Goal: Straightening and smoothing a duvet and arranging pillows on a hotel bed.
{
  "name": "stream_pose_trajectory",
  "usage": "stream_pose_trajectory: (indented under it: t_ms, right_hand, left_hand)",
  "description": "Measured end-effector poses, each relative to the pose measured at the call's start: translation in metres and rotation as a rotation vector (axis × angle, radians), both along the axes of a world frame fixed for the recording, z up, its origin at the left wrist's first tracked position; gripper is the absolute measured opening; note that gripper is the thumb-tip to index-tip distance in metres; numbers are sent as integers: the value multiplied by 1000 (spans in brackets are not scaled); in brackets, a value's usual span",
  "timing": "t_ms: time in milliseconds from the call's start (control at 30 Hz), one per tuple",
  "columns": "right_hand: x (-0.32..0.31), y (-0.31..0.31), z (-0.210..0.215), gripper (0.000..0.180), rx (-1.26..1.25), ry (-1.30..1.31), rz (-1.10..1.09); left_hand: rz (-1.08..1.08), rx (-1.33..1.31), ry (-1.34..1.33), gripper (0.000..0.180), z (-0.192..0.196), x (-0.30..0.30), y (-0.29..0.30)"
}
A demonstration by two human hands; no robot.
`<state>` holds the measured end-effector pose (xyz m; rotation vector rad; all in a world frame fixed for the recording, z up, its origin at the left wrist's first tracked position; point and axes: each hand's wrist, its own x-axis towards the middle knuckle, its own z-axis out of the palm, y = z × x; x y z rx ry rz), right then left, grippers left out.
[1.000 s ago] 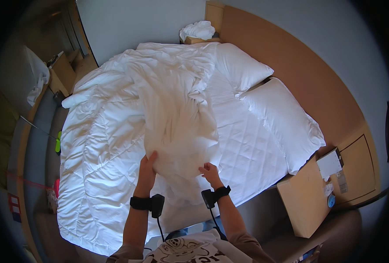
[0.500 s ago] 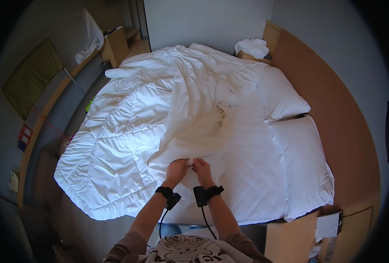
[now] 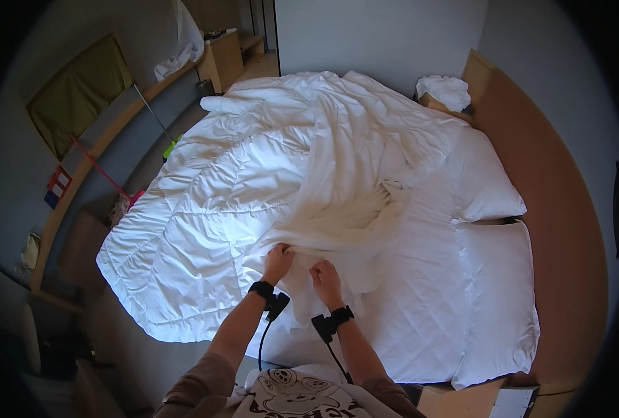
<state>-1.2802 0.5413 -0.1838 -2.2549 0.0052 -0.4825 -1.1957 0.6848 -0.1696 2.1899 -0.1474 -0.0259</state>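
A thin white duvet cover (image 3: 316, 229) lies bunched across the middle of the bed, partly smeared by motion. My left hand (image 3: 279, 262) pinches its near edge. Just to the right, my right hand (image 3: 325, 280) has its fingers curled in on the same fabric, a small gap from the left. Beside the cover, a puffy white duvet (image 3: 198, 233) with stitched lines spreads over the left side and hangs past the bed's foot. What lies under the cloth between my hands is hidden.
Two white pillows (image 3: 499, 289) rest against the brown headboard (image 3: 557, 230). More white cloth (image 3: 443, 93) sits on a bedside stand at the far right. Along the left wall runs a wooden ledge (image 3: 125, 110), with a red-handled mop (image 3: 100, 167) leaning there.
My hands have moved apart, the right one drawing away from the left. The cover's folds between them have shifted and loosened. My view has turned, so the bed appears farther right.
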Motion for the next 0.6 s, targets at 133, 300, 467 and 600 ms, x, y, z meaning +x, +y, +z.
stream_pose_trajectory:
  t_ms: [133, 300, 467, 600]
  right_hand:
    - [4, 1, 1, 11, -7, -290, -27]
    - [-19, -8, -4, 12, 503, 114, -158]
    - [-48, -30, 15, 13, 366, 221, -151]
    - [-60, -27, -14, 12, 376, 267, -27]
  left_hand:
    - [5, -59, 127, 28, -10, 5, -13]
    - [-121, -18, 30, 24, 6, -7, 4]
    - [-415, 288, -460, 21, 46, -68, -5]
    - [-503, 456, -449, 18, 8, -95, -3]
